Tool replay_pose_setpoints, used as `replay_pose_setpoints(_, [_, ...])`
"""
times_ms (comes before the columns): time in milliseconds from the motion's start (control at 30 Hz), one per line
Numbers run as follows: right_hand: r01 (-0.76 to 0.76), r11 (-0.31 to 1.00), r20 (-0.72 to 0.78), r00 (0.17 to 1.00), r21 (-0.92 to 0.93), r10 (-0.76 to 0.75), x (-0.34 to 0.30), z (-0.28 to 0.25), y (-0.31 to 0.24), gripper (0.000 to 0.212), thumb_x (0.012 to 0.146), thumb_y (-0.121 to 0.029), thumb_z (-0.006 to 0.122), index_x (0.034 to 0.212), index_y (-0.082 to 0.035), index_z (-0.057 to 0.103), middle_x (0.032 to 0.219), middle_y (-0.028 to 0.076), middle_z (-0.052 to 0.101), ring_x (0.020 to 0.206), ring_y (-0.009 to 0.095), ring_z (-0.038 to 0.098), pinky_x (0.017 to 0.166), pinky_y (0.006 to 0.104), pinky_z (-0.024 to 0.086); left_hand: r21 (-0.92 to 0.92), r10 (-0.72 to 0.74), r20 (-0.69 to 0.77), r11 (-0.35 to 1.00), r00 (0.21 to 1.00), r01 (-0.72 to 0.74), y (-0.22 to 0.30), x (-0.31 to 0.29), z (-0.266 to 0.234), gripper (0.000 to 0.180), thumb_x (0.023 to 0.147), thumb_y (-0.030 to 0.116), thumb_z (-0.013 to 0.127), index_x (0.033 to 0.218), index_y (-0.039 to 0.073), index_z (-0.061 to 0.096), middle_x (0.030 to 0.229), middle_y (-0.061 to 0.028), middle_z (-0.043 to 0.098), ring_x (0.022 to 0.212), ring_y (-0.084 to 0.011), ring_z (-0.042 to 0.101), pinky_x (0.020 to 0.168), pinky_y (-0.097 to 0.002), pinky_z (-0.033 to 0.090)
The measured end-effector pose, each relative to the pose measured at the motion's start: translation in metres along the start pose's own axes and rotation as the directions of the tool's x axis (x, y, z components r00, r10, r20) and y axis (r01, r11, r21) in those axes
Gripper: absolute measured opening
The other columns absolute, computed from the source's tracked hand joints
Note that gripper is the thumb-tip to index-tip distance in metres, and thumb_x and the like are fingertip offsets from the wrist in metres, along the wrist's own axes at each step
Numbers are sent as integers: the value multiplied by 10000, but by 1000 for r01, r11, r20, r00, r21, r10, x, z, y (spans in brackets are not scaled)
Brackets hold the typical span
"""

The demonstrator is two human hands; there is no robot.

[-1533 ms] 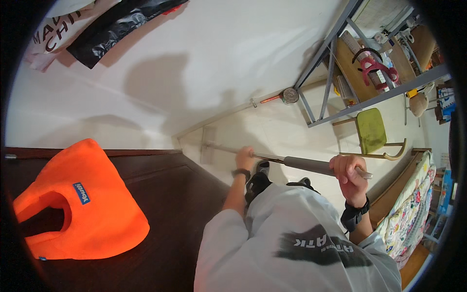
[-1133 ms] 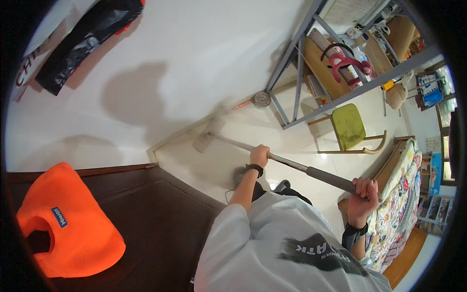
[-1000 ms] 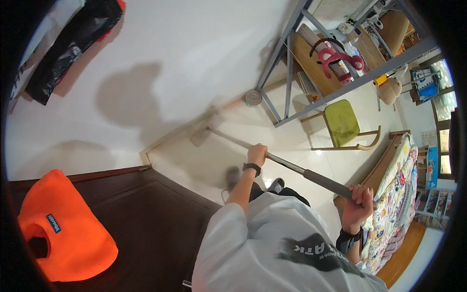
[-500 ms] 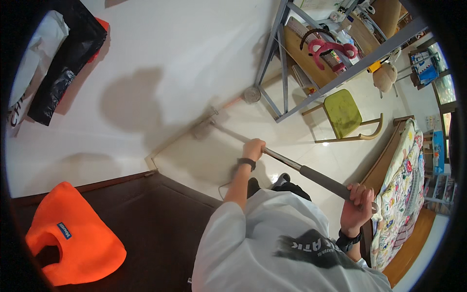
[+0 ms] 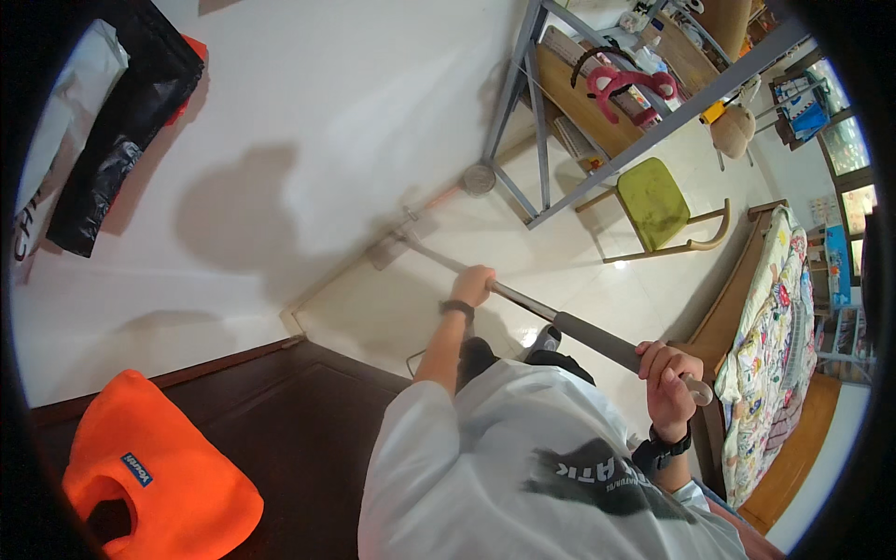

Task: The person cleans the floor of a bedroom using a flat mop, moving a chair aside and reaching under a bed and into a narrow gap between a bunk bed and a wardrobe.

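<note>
I hold a long-handled mop slantwise in front of me, its metal pole carrying a grey sleeve toward the top. My left hand is closed round the bare metal partway down. Near the upper end, my right hand wraps the grey grip, and the rounded tip pokes out past the fingers. The pale, blurred mop head rests on the floor beside the foot of the white wall; its exact shape is hard to make out.
A grey metal frame with a desk stands ahead right, near a green-seated chair. To the right is a bed with patterned bedding. An orange hooded item hangs by the dark door; bags hang on the wall.
Both hands and the mop pole have shifted slightly left in view. The mop head stays by the wall's foot. The whole view has turned a little.
</note>
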State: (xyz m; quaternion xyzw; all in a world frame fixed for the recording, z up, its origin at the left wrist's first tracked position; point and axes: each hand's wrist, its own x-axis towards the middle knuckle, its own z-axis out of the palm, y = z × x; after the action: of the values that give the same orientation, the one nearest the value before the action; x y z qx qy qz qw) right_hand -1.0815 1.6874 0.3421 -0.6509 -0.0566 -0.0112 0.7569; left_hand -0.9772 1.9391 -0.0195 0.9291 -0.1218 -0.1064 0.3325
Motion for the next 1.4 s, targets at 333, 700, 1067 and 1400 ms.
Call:
replay_pose_setpoints(333, [35, 999, 174, 984, -11, -33, -22, -3, 2, 291, 796, -208, 627, 572, -61, 515, 568, 58, 542, 610, 229, 514, 732, 410, 419, -121, -56, -56, 991, 997, 49, 2, -24, -7, 67, 774, 121, 535, 781, 96, 596, 836, -146, 604, 844, -379, 564, 682, -483, 453])
replay_pose_setpoints(700, [-61, 996, -242, 969, -57, 46, -25, -7, -36, 246, 803, -117, 500, 586, -59, 400, 590, 80, 460, 631, 224, 475, 803, 411, 436, -132, 43, 48, 991, 998, -37, 39, -11, 26, 41, 742, 65, 565, 746, 71, 605, 793, -181, 614, 814, -408, 570, 687, -484, 445])
replay_pose_setpoints(1067, [87, 978, 112, 991, -189, -67, -10, -30, -82, 300, 845, -218, 625, 609, -76, 506, 588, 85, 592, 619, 233, 611, 746, 419, 501, -153, 85, -75, 984, 993, -96, 168, -69, -68, 214, 774, 44, 601, 987, 66, 604, 932, -135, 641, 878, -345, 612, 751, -433, 483])
replay_pose_setpoints(1400, [185, 983, 211, 961, -3, -181, -5, -57, -61, 275, 921, -261, 490, 703, -157, 356, 693, -6, 339, 688, 136, 350, 732, 319, 301, -767, 595, -544, -638, 592, -64, 385, -154, -253, 123, 825, 78, 571, 875, -23, 621, 819, -119, 630, 752, -196, 602, 678, -315, 475])
